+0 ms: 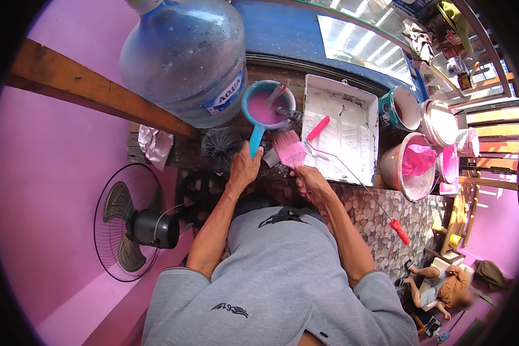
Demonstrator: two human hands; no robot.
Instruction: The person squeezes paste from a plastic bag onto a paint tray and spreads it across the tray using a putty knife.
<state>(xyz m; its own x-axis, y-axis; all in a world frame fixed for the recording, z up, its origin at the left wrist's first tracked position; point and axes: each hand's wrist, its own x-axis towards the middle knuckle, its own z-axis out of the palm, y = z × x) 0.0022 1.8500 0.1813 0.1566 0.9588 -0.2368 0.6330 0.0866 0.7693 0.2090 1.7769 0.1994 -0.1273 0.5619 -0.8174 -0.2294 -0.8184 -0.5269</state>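
Observation:
My left hand (245,168) is closed round the handle of a blue dipper (256,142). Pink paint fills the dipper's bowl, and a smaller brush (278,96) leans in it. In my right hand (312,182) is a wide paintbrush (289,148), its bristles coated pink and pointing up toward the dipper. Just right of that brush lies a white paint tray (346,130). A small paint roller (319,128) with a red sleeve rests across the tray, its long wire reaching past the table edge to a red handle.
A large water bottle (184,63) stands behind the dipper. Paint buckets (406,167) and tins (399,108) crowd the right side. A fan (131,222) is at my left, below a wooden beam (98,86). Another person (447,285) sits at the lower right.

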